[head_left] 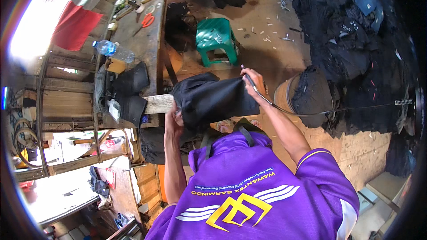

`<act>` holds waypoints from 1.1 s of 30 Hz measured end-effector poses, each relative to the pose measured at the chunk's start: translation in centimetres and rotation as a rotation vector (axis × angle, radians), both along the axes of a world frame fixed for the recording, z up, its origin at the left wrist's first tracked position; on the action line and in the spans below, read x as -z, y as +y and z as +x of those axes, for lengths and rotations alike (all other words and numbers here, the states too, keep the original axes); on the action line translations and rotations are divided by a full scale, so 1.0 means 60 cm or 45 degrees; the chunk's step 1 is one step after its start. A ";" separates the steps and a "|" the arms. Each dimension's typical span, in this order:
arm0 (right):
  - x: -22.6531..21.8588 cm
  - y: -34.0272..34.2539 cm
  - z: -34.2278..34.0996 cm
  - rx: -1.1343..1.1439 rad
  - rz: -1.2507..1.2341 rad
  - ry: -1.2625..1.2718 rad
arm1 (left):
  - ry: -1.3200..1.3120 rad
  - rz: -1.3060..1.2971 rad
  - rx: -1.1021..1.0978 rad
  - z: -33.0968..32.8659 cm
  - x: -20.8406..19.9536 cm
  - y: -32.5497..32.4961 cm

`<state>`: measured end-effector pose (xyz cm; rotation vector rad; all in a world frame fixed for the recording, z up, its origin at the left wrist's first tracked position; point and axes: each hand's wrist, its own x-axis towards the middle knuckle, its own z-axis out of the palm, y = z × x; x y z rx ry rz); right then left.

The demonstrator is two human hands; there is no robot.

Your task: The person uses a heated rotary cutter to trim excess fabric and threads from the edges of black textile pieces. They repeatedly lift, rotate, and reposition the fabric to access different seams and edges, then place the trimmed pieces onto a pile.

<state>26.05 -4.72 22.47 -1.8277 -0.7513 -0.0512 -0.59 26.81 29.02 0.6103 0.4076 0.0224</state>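
Note:
A piece of black cloth (218, 100), apparently a garment, is draped over a pale wooden board (159, 104) that sticks out from the bench. At the cloth's left end, my left hand (174, 119) is closed on its edge, fingers partly hidden and slightly blurred. My right hand (256, 83) is at the right end of the cloth, closed around a slim pen-like tool (247, 76) whose tip points up and left. From this tool a dark cord (311, 114), wrapped with a pale spiral near the hand, trails off to the right.
A green plastic stool (216, 40) stands beyond the cloth. On the workbench (141, 55) at left lie orange-handled scissors (147, 20) and a plastic bottle (113, 50). Large heaps of black cloth (342, 49) cover the right side, beside a round wooden drum (288, 93). Scraps litter the floor.

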 end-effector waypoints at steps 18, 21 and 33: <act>-0.042 -0.442 0.010 0.564 -0.223 0.058 | 0.305 1.823 0.491 0.119 0.174 -0.551; -0.031 -0.378 -0.060 0.418 -0.296 0.221 | 0.264 1.864 0.493 -0.007 0.166 -0.461; -0.121 -0.124 -0.331 0.239 -0.295 0.026 | 0.457 2.157 -0.568 -0.498 -0.051 -0.108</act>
